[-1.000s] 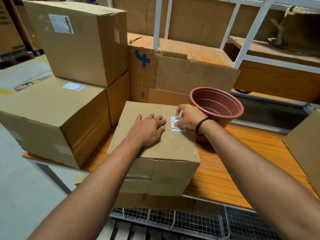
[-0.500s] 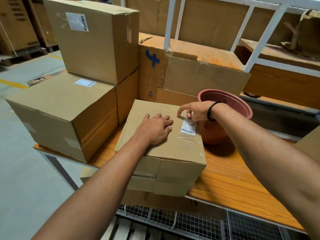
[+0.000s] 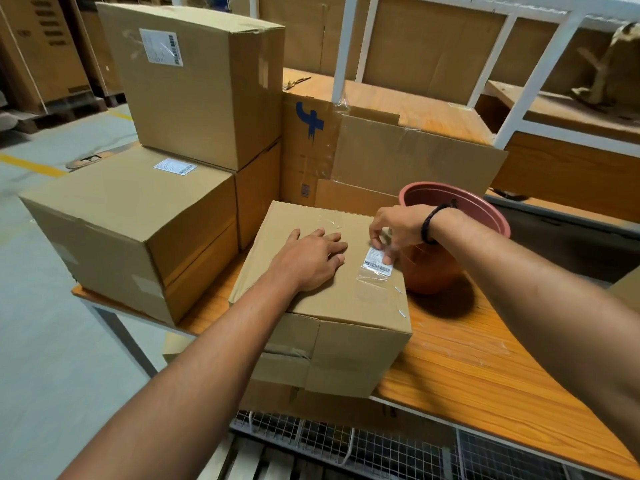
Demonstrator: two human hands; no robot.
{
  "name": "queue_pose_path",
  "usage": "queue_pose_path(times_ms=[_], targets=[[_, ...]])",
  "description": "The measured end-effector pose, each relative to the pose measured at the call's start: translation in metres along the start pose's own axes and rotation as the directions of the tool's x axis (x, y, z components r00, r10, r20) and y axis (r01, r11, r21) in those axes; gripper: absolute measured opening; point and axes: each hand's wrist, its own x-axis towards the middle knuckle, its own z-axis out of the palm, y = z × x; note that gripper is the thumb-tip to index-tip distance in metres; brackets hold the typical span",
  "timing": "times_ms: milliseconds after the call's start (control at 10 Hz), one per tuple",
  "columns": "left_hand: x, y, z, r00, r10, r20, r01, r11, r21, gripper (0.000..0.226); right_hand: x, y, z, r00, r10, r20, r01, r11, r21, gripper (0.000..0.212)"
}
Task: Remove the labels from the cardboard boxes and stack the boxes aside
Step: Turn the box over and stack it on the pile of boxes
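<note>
At the left of the frame two larger cardboard boxes stand stacked on the table [image 3: 467,368]; the lower box [image 3: 131,230] carries a lower label [image 3: 175,167] on its top face and the upper box [image 3: 194,84] an upper label [image 3: 161,47] on its front; both are yet to be stripped, so the task looks to be in its early part.

Left of centre, the left hand [image 3: 308,261] lies palm down with straight, spread fingers on top of the small box [image 3: 332,306], gripping nothing and only pressing; that press seems the key to a clean peel; it should stay firm and close to the sticker so the light box does not lift or slide on the table's near edge.

Just right of that hand, on the right part of the box top, sits the barcode label [image 3: 377,263] under a patch of clear tape [image 3: 372,277]; the right hand [image 3: 398,226] pinches its upper edge between thumb and fingertips, and that edge looks raised off the cardboard.

The pull would best run low and slow, folded back toward the near edge, so tape and paper come away together without tearing the box's skin; re-pinching near the peel line should help; the small staples [image 3: 398,289] by the right rim call for care.

Right of centre, the reddish pot [image 3: 460,216] stands just beside the box; presumably the scrap goes there.
</note>
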Motion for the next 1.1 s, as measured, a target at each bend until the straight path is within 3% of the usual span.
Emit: queue_pose_path(times_ms=[100,600,800,1100], targets=[[0.000,0.000,-0.001,1.000,-0.004,0.001,0.004,1.000,0.000,0.045,-0.003,0.000,0.002,0.999,-0.035,-0.024,0.036,0.999,0.013,0.059],[0.001,0.000,0.000,1.000,-0.016,0.008,0.016,1.000,0.016,0.045,-0.016,0.000,-0.007,0.998,0.034,0.055,-0.039,0.995,0.094,0.037],[0.002,0.001,-0.002,0.999,-0.011,0.032,0.010,0.999,0.046,0.044,-0.034,0.013,-0.015,0.997,-0.017,-0.080,0.043,0.941,0.335,0.020],[0.001,0.000,-0.002,0.999,0.005,0.043,-0.007,0.999,0.049,0.045,-0.067,0.031,-0.015,0.973,0.040,-0.225,0.136,0.690,0.711,0.016]])
